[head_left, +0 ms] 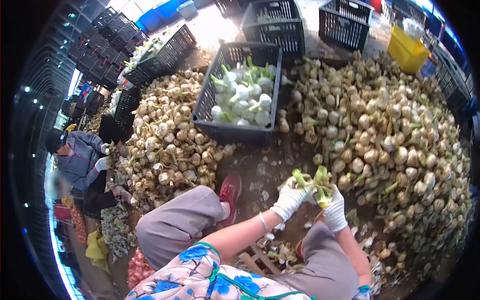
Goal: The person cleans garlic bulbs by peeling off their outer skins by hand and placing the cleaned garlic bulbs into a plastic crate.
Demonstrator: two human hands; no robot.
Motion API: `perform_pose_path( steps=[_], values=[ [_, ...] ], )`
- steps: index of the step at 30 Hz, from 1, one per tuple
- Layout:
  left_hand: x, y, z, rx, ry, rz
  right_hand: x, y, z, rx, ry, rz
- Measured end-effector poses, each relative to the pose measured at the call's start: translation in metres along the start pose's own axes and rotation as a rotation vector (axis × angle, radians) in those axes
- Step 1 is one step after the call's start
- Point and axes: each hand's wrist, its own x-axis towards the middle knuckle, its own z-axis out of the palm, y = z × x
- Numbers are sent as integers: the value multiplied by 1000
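My left hand [291, 198], in a white glove, is closed on a garlic bulb with a cut green stem; most of the bulb is hidden by the fingers. My right hand [334, 209], gloved too, is closed on the green stem and outer leaves [323, 183] of garlic, close against the left. I cannot tell whether both hands hold the same bulb. A large heap of unpeeled garlic [385, 135] lies just beyond and to the right of my hands. Ahead stands a black crate [235, 131] holding peeled white garlic bulbs [245, 95] with short green stems.
Another garlic heap [165, 135] lies to the left, where a co-worker [80, 160] in white gloves sits. More black crates [274, 32] and a yellow container [407, 49] stand at the back. Garlic peelings [280, 252] litter the ground between my legs.
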Motion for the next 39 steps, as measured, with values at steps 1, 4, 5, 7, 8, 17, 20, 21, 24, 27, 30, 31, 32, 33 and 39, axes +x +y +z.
perform_pose_path(
  steps=[1, 4, 5, 7, 8, 17, 20, 21, 24, 27, 30, 31, 32, 33, 39],
  values=[
    [0, 5, 0, 43, 38, -59, 0, 1, 6, -30, -3, -9],
    [-2, 9, -4, -54, 39, -75, 4, 6, 7, -158, 58, -56],
    [-4, 11, -7, -105, 3, -86, 6, 7, 3, -224, 82, -92],
    [0, 6, -19, -80, -133, -68, 10, 13, -3, -263, 157, -172],
    [1, 4, -25, -86, -192, -81, 13, 22, -13, -484, 214, -213],
    [20, 9, -34, -119, -386, -249, 15, 55, -41, -541, -324, 159],
    [27, 5, -19, -313, -281, -236, 9, 37, -35, 74, -304, 117],
    [30, 2, -17, -314, -282, -233, 8, 28, -22, 172, -239, 105],
    [42, -4, -16, -427, -140, -370, 5, 36, -2, 145, -173, 180],
    [60, -13, -21, -600, -29, -403, -14, 6, 8, 51, -606, 173],
    [66, -12, -25, -687, -29, -428, -21, 4, 10, -327, -958, 246],
    [64, -9, -24, -690, 17, -394, -19, 14, 6, -470, -936, 141],
    [87, -36, -45, -486, -118, -351, -17, 27, 1, -663, -860, 143],
    [98, -40, -52, -388, -194, -334, -15, 35, -8, -857, -773, 148],
    [83, 136, -43, -858, -29, 172, 8, 46, -69, -1096, 199, -15]
  ],
)
